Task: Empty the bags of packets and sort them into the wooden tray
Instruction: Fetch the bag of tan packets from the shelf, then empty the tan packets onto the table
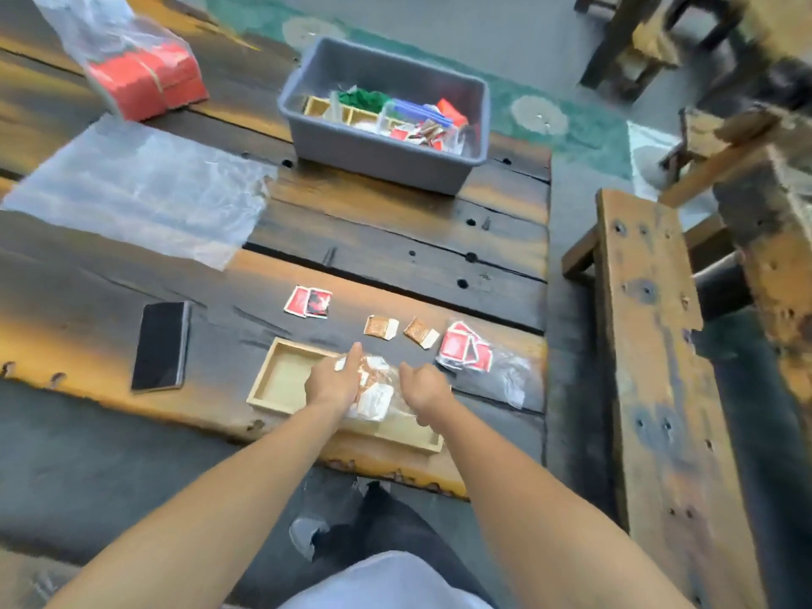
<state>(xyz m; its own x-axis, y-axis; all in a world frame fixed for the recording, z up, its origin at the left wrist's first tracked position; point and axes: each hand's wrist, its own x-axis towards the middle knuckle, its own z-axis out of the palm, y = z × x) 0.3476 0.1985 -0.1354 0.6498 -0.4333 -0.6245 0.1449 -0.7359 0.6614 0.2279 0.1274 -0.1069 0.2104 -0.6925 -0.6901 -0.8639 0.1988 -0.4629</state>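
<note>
Black phone (160,346) flat on wooden table (395,230). Grey tub (378,156) far behind phone. Wooden bench (650,345) well right of phone.

Bare left hand (331,382) and right hand (424,389), pale grey top (386,582), dark trousers (395,516), grey shoe (307,534).

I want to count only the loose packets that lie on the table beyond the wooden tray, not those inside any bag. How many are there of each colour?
Red packets: 2
Brown packets: 2
Total: 4
</note>
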